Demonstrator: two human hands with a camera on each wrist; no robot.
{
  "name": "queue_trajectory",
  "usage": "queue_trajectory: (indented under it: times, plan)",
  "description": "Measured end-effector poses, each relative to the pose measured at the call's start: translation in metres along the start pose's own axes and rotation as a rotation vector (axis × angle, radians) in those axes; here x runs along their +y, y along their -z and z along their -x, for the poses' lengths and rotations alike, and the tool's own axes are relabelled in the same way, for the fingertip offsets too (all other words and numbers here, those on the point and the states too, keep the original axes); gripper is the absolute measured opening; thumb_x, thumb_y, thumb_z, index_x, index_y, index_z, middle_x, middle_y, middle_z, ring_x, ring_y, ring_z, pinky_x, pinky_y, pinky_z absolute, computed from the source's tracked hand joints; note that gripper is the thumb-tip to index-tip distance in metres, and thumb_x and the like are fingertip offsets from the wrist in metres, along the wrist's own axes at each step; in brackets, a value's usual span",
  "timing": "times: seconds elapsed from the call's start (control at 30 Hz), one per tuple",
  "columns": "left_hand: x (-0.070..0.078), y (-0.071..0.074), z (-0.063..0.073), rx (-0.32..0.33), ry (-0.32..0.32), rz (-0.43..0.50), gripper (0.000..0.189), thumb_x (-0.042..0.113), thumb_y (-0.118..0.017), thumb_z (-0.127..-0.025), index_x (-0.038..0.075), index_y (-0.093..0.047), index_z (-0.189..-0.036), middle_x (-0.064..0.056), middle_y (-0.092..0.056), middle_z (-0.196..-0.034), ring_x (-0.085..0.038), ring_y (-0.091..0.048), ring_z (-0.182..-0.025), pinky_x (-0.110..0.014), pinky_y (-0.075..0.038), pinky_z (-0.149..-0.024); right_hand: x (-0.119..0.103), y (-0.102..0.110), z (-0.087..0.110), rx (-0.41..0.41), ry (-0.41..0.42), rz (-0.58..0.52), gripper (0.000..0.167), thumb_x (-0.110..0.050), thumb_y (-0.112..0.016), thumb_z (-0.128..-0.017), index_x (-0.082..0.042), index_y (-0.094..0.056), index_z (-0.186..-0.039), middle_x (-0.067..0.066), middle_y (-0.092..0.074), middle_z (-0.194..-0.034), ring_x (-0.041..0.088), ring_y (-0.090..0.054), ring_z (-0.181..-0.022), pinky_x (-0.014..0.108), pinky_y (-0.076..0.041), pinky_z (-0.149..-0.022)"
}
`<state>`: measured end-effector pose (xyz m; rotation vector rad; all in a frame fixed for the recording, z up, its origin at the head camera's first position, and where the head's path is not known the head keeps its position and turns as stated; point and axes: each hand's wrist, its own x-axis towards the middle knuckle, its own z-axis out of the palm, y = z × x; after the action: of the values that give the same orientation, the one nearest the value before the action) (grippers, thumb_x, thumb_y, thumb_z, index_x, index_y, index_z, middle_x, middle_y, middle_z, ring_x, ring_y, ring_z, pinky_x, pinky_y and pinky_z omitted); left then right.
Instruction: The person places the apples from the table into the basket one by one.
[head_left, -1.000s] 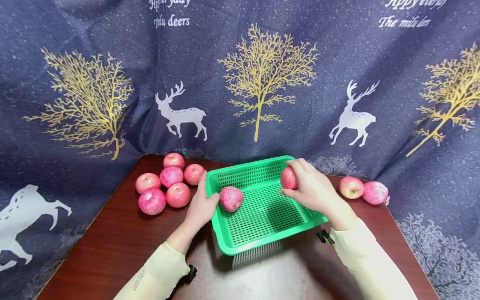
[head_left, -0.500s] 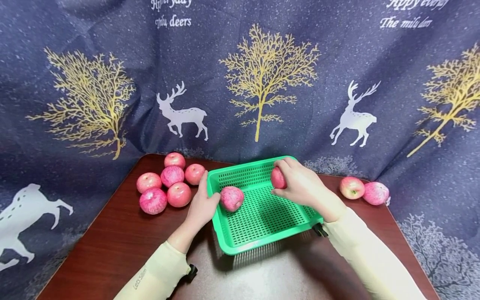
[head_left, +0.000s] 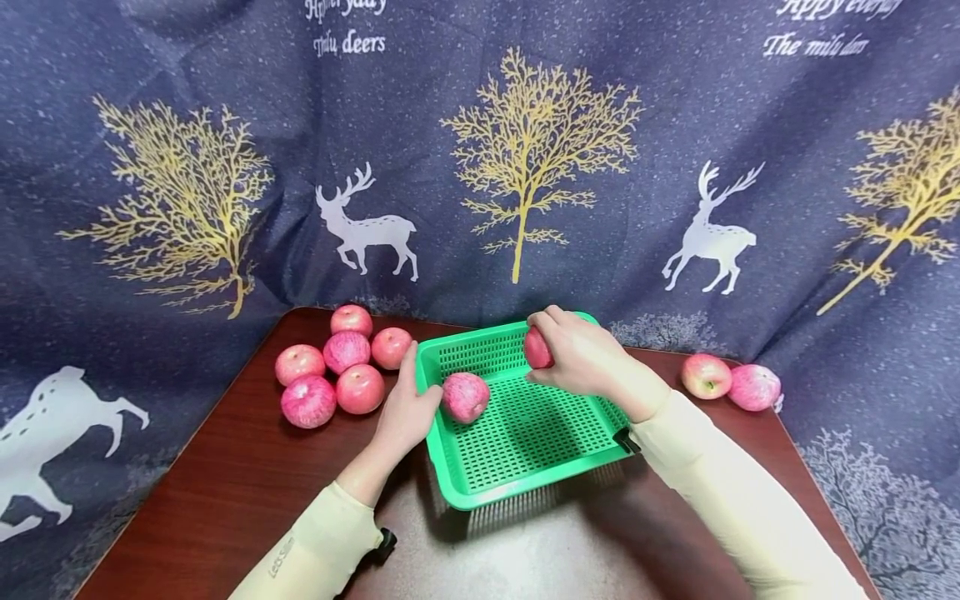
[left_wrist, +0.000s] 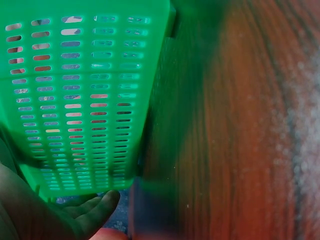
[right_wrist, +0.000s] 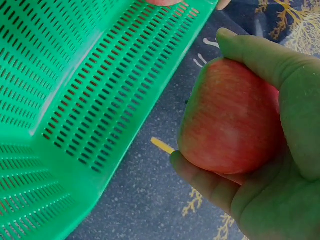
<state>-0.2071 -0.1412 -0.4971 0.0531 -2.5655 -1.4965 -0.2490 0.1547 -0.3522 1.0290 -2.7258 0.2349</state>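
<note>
A green slotted plastic basket (head_left: 498,493) sits at the middle of the wooden table. My left hand (head_left: 405,412) holds its left end, thumb over the rim; in the left wrist view the fingers of that hand (left_wrist: 75,215) lie by the slotted wall. Inside the basket, close to that thumb, rests a red apple (head_left: 466,397). My right hand (head_left: 583,354) grips another red apple (head_left: 537,348) above the basket, toward its back rim. The right wrist view shows this apple (right_wrist: 230,120) between thumb and fingers.
Several apples (head_left: 347,352) are clustered on the table (head_left: 225,467) left of the basket. Two more, a paler one (head_left: 706,377) and a pink one (head_left: 754,387), lie near the right edge. A dark blue cloth (head_left: 480,167) with trees and deer hangs behind.
My right hand has carried its apple leftward over the basket, from near the right end toward the middle of the back rim. The left hand keeps its hold on the basket.
</note>
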Motion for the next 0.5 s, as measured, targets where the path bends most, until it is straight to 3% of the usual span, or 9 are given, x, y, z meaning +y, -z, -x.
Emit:
queue_trajectory:
  times: [0.2,0.5]
  plan:
    - [0.022,0.007,0.008,-0.035,0.053,0.016,0.091,0.021,-0.063,-0.103,0.02,-0.015,-0.18,-0.028,-0.048,-0.167,-0.048,-0.062,-0.136,-0.064,-0.046,-0.115,0.0,-0.006,-0.006,-0.034,0.018,0.019,0.079,-0.04,-0.101,-0.079,-0.003,-0.064,-0.139,0.012,-0.067,-0.118,0.031,-0.071,-0.099,0.049,-0.062,-0.083]
    - [0.022,0.008,0.008,-0.034,0.044,0.023,0.09,0.02,-0.062,-0.103,0.018,-0.016,-0.18,-0.029,-0.047,-0.167,-0.048,-0.062,-0.136,-0.066,-0.045,-0.115,-0.001,-0.017,-0.015,-0.112,0.056,-0.005,0.075,-0.039,-0.101,-0.08,-0.003,-0.064,-0.134,0.009,-0.064,-0.113,0.026,-0.069,-0.095,0.045,-0.061,-0.082]
